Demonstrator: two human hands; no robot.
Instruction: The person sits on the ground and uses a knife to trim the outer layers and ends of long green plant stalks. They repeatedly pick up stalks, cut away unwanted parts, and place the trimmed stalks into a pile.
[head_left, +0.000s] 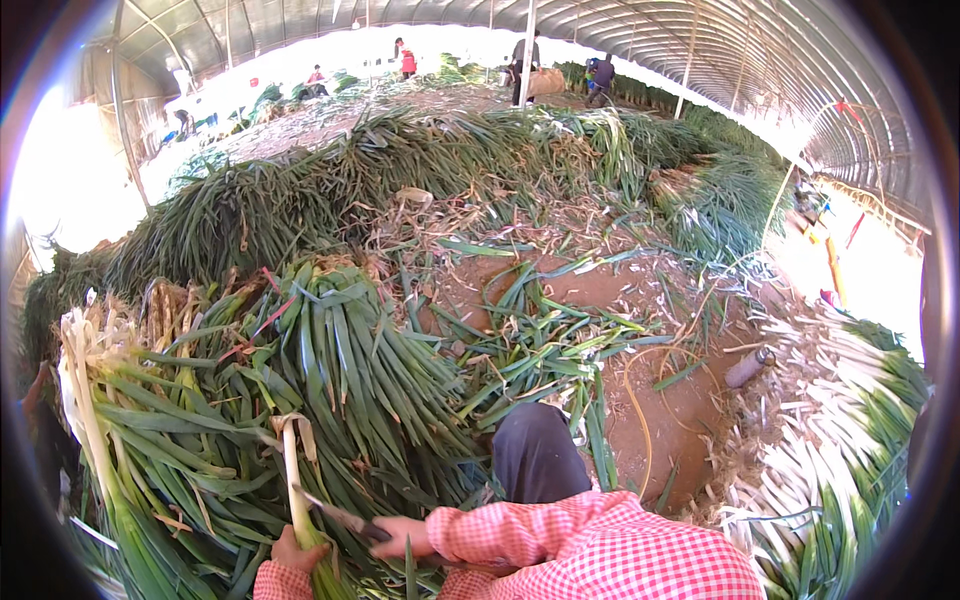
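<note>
My left hand (294, 553) is closed around the green stalk of a long green onion (294, 480), whose white shank points up and away from me. Loose outer skin curls over its root end. In my right hand (400, 537) is a knife (339, 516) with a dark handle. Its blade slants up to the left and lies against or very near the shank; contact is hard to tell. Beneath both hands spreads a heap of untrimmed green onions (360, 352), their leaves fanning toward me. More pale shanks (84, 405) stand at the far left.
Peeled green onions (817, 420) lie in a row at right, beside a cylindrical bottle (748, 367). A yellow hose (636, 420) loops over the dirt floor (679, 457). Cut leaves (540, 337) litter the middle. Beyond a long onion pile (420, 157), several people work under the arched roof (780, 52).
</note>
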